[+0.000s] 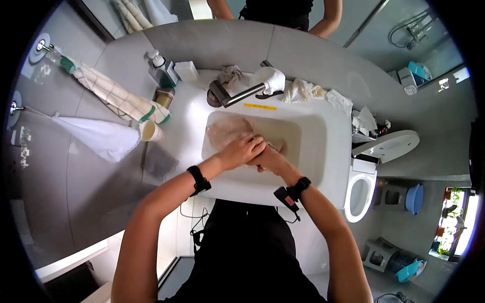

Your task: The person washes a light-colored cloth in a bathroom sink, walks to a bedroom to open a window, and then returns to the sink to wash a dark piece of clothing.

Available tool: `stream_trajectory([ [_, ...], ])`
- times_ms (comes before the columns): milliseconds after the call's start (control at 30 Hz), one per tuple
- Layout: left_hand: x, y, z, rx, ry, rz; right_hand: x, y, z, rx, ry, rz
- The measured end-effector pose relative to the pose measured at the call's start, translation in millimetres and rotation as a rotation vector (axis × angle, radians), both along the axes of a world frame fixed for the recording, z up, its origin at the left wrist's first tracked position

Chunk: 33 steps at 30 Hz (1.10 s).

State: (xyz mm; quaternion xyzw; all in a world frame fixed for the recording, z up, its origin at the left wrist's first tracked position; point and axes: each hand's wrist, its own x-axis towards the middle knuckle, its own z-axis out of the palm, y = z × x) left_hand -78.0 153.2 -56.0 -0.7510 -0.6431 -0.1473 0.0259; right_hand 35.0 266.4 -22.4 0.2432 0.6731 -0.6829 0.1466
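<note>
A pale pinkish cloth [230,130] lies spread in the water of a white rectangular sink [316,166]. Over the middle of the basin my two hands meet, pressed against each other. The fingers of my left hand [241,152] are closed and lap over those of my right hand [270,159]. My right hand is closed too, with bunched cloth showing at its edges; the overlapping hands hide most of the grip. Each wrist wears a black band, and a small black device hangs by the right one.
Behind the basin stands the faucet [242,95], with crumpled cloths [301,92] beside it. Left of the sink are a pump bottle [162,70], a paper cup [151,132], a grey cloth [159,162] and a hanging white towel [101,136]. A toilet [359,194] stands at the right.
</note>
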Motion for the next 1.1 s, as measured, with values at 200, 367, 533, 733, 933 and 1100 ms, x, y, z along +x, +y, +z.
stream_trajectory([
  [200, -2.5, 30.2, 3.9, -0.088, 0.016, 0.088, -4.9, 26.3, -8.1, -0.229, -0.037, -0.005],
  [367, 1.0, 47.7, 24.0, -0.113, 0.123, 0.150, -12.7, 50.7, -2.3, 0.140, -0.059, 0.156],
  [533, -3.5, 56.8, 24.9, -0.114, 0.032, 0.169, -15.1, 52.2, 2.7, 0.437, -0.021, 0.214],
  [733, -1.3, 55.7, 29.7, -0.157, 0.019, 0.202, -18.0, 46.6, -2.3, 0.619, 0.024, 0.235],
  [933, 1.1, 57.3, 30.9, -0.197, 0.041, 0.216, -15.8, 47.3, -21.9, 0.864, 0.130, 0.283],
  [1100, -1.2, 54.3, 29.0, -0.161, 0.073, 0.233, -17.2, 44.2, -23.3, 0.998, 0.134, 0.274],
])
